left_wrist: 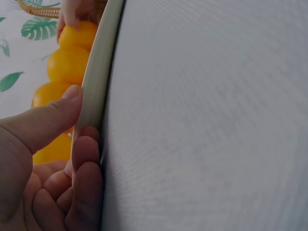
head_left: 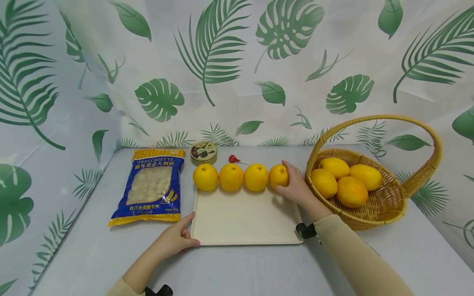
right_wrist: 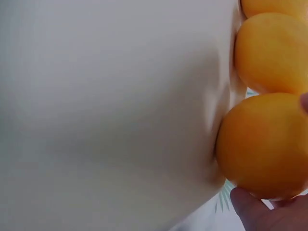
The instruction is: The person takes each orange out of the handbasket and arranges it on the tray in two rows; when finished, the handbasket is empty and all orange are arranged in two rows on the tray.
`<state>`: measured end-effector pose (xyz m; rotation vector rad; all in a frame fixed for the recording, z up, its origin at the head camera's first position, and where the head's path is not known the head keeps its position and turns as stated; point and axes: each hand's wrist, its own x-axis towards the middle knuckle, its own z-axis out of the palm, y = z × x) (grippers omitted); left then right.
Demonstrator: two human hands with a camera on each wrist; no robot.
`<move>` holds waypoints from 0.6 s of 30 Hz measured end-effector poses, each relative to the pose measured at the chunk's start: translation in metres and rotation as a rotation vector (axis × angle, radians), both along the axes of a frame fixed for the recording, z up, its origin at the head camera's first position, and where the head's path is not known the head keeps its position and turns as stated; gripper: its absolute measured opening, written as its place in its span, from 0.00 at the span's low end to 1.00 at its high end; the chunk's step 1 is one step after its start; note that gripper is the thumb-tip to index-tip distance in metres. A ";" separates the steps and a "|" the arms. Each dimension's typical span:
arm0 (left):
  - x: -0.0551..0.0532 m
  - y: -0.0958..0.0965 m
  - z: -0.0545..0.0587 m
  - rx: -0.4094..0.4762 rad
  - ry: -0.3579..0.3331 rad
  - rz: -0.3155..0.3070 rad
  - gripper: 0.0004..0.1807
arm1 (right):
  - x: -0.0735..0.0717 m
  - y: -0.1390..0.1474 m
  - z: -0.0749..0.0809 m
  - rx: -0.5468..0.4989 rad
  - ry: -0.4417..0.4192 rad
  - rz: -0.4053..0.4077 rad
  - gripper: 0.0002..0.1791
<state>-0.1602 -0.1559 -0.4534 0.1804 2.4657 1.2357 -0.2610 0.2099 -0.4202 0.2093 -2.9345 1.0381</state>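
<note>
A cream tray lies on the table with a row of several oranges along its far edge. At the tray's near left corner, my left hand grips the rim; the left wrist view shows the thumb on one side and curled fingers on the other. My right hand holds the orange at the row's right end, which sits beside another orange. In the right wrist view the held orange rests against the tray's edge, with fingertips around it.
A wicker basket with several yellow-orange fruits stands at the right, its tall handle arching up. A blue pasta bag lies left of the tray. Behind the oranges are a round tin and a red-headed lollipop.
</note>
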 end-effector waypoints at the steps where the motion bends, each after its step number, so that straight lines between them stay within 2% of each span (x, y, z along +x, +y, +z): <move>1: 0.000 0.000 0.000 0.000 -0.003 0.002 0.50 | 0.000 0.000 0.000 0.008 0.004 0.004 0.47; 9: 0.001 0.000 0.000 0.003 -0.011 0.008 0.50 | -0.001 0.002 -0.004 0.058 0.009 -0.037 0.46; 18: 0.001 0.000 0.002 0.008 -0.006 0.005 0.50 | 0.000 0.002 -0.003 0.048 -0.016 -0.074 0.48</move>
